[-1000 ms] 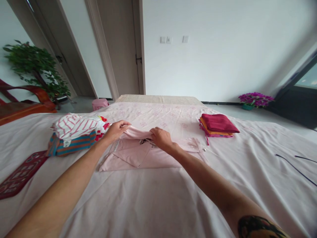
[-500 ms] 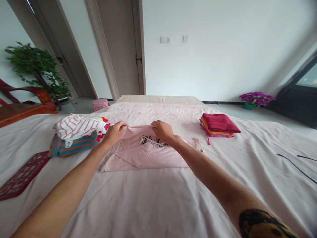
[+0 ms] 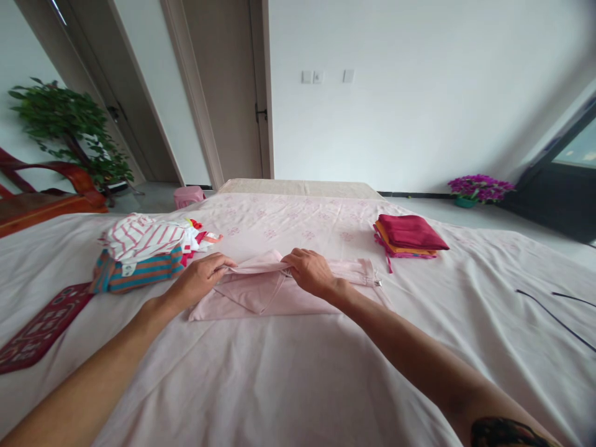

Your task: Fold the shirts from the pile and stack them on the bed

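Garment [image 3: 307,301] on the sheet [image 3: 279,379]. Left of garment, same sheet: clothes pile [image 3: 144,254]; farther left and nearer the camera, mat [image 3: 41,329]. Right of garment, slightly behind: folded stack [image 3: 410,233]. Far right: cords [image 3: 554,316]. Behind garment, past sheet: wall [image 3: 395,124]. Behind-left: door [image 3: 228,93], stool [image 3: 189,197] on floor [image 3: 161,195]; farther left, plant [image 3: 60,118], chair [image 3: 51,205]. Behind-right, on floor: flowers [image 3: 482,187] in pot [image 3: 465,202].

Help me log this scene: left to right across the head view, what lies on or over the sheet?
Dark red mat, blue-and-brown striped garment, left hand, right hand, red-topped stack, dark cords.
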A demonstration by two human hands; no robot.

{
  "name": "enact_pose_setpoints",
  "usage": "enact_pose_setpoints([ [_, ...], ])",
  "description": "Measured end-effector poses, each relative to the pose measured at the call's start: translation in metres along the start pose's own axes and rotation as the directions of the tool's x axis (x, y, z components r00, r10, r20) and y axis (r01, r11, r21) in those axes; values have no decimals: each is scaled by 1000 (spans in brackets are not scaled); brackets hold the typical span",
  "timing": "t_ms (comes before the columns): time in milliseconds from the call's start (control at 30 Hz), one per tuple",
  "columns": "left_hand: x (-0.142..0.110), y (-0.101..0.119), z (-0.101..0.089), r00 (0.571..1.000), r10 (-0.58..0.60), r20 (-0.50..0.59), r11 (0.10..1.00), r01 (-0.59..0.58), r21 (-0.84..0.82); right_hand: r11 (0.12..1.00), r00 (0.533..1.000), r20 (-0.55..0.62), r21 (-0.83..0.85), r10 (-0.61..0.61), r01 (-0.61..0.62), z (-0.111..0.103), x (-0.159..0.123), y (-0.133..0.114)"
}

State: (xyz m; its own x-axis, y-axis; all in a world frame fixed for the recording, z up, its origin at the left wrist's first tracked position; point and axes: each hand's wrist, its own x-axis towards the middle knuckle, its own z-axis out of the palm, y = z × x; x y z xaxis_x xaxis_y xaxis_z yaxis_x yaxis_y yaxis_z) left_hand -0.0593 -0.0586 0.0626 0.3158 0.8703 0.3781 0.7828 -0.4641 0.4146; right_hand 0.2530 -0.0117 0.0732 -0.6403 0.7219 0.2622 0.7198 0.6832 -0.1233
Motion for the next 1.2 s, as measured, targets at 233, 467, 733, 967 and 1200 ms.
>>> enact_pose_setpoints([
  [233,-27,8,6,995,55,80,994,-62,87,991,990,47,-6,-130,131,10,-17,-10],
  [467,-26,16,7,963,-78,257,996,64,60,981,980,71,71,-187,182,17,-29,-12],
  [733,-24,25,8,983,-1,186,982,-34,186,997,996,-60,9,72,-72,-13,-71,27],
  [967,-28,23,24,995,60,77,958,-79,276,928,937,50,-171,345,-332,-20,-101,82],
  [1200,-34,9,26,1000,-10,-19,984,13,175,917,938,-63,-195,342,-347,-44,-109,106],
])
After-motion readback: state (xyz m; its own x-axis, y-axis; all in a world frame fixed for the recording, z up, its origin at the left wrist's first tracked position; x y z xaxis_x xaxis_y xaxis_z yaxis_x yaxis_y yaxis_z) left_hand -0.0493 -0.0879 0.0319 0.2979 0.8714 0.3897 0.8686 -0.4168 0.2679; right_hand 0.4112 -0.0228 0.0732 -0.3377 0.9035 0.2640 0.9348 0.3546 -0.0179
